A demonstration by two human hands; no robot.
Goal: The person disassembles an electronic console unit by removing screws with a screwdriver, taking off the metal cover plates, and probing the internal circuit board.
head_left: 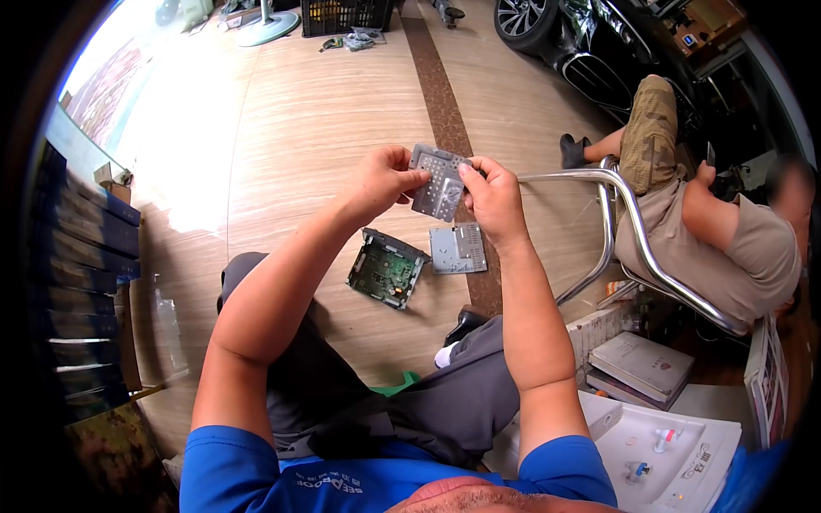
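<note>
Between my two hands I hold a grey perforated metal plate (439,184) above the floor. My left hand (390,178) pinches its left edge with thumb and fingers. At the upper right edge, my right hand (491,195) grips it with the thumb on top. Below the plate, on the floor, lies an open metal housing with a green circuit board (386,268) inside. Beside it, to the right, a silver metal cover (457,249) lies flat on the floor.
Another person (727,222) sits at the right near a chair with metal tubing (637,218). Blue boxes (85,256) are stacked at the left. Books (641,366) and a white tray (684,453) are at the lower right. A black crate (346,17) stands at the top.
</note>
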